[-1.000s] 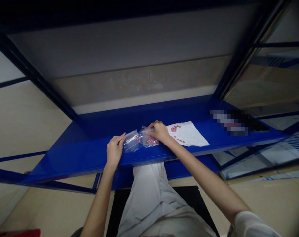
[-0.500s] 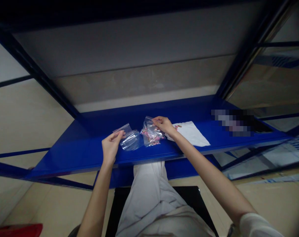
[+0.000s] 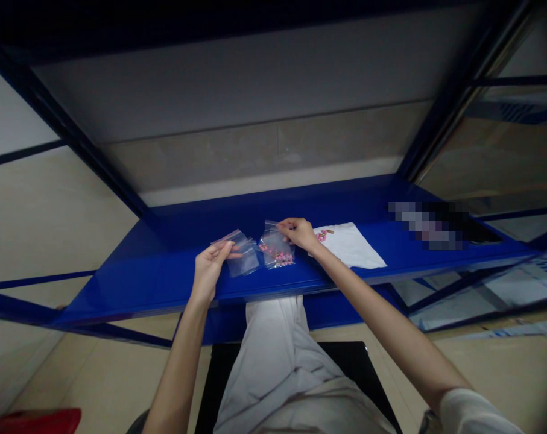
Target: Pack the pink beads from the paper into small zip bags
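Note:
My left hand (image 3: 211, 266) is closed in a pinch on a clear zip bag (image 3: 245, 260) that looks flat, with nothing visible inside. In my right hand (image 3: 301, 232), thumb and fingers grip the top edge of another clear zip bag (image 3: 273, 242), which lies on the blue shelf. Small pink pieces (image 3: 283, 259) are gathered toward the bottom of that bag; they look like beads or capsules. The two bags lie side by side, nearly touching. Beyond my right hand, more pink pieces (image 3: 322, 235) rest on a white sheet (image 3: 357, 250), with a small brownish one (image 3: 330, 231) beside them.
The blue shelf (image 3: 178, 232) has upright posts on both sides and a back wall behind it. A dark flat object (image 3: 481, 232), partly pixelated, lies at its right end. Below are my legs, a black seat (image 3: 352, 355) and a red object (image 3: 47, 421) on the floor.
My left hand has shifted slightly right with its bag, which now lies flatter. My right hand's bag is smoother and its pink pieces have settled lower, showing more clearly.

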